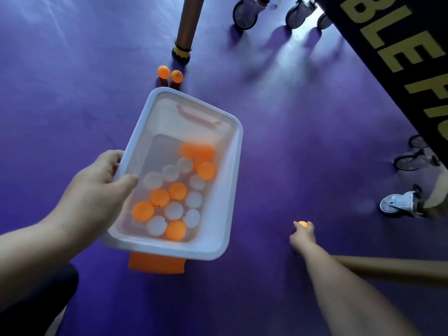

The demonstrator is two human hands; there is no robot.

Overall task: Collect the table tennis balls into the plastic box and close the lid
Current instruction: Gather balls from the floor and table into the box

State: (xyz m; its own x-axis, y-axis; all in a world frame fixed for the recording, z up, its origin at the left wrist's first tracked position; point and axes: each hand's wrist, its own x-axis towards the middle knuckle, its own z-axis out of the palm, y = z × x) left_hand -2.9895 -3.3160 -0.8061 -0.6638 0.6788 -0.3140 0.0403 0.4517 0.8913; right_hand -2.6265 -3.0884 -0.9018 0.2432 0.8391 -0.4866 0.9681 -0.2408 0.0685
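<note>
My left hand (97,190) grips the left rim of a clear plastic box (232,190), held above the purple floor with no lid on it. Several orange and white table tennis balls (174,202) lie in the box. An orange latch (157,263) hangs below its near end. Low on the right, my right hand (303,236) reaches down to the floor, its fingers closed around an orange ball (302,223). Two more orange balls (169,73) rest on the floor beyond the box, beside a table leg.
A copper-coloured table leg (186,23) stands at the top centre. A black barrier with yellow letters (400,57) runs along the right. Caster wheels (244,14) sit at the top and at the right (397,204). A second tan leg (388,267) crosses behind my right forearm.
</note>
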